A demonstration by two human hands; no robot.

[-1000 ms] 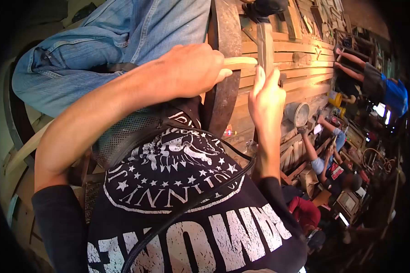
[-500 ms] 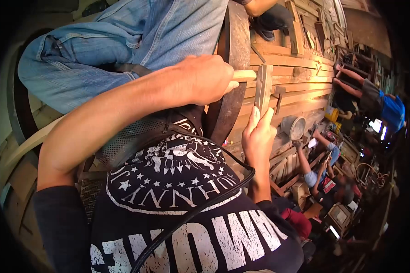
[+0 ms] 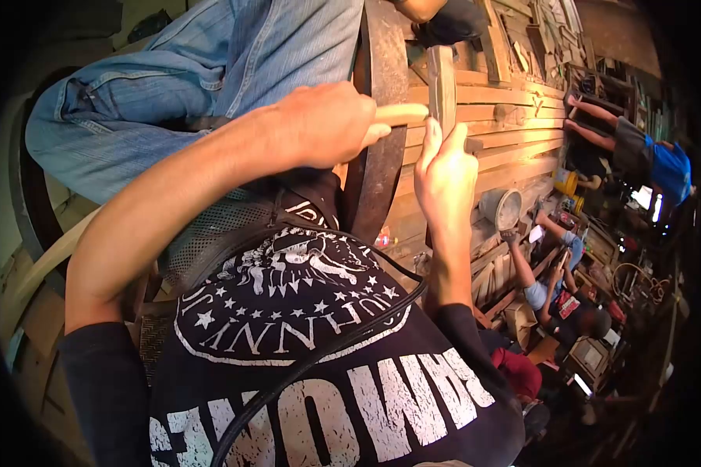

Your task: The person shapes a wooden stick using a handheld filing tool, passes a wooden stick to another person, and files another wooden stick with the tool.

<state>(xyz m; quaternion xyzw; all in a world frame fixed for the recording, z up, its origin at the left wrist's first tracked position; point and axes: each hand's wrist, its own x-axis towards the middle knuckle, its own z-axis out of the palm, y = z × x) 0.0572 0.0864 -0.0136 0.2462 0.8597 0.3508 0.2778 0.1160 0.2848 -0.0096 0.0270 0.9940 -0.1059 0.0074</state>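
Note:
My left hand (image 3: 331, 124) is closed round a pale wooden stick (image 3: 401, 114), whose tip points right. My right hand (image 3: 446, 175) grips the lower end of a flat greyish bar (image 3: 442, 86) that looks like wood, with the thumb laid along it. The bar stands lengthwise above the hand, and the stick's tip meets its side close to my right thumb. Whether the tip presses on the bar or only overlaps it, I cannot tell.
Beyond my hands runs a dark curved band (image 3: 385, 93), with wooden planks (image 3: 506, 159) behind it. A bucket (image 3: 500, 212) stands to the right. One person in a blue shirt (image 3: 670, 171) and another seated person (image 3: 561, 307) are among wood pieces. A black cord (image 3: 319, 366) crosses my shirt.
My right hand has moved up with the bar, which slid past the stick's tip. My left hand and the stick have shifted slightly left and up.

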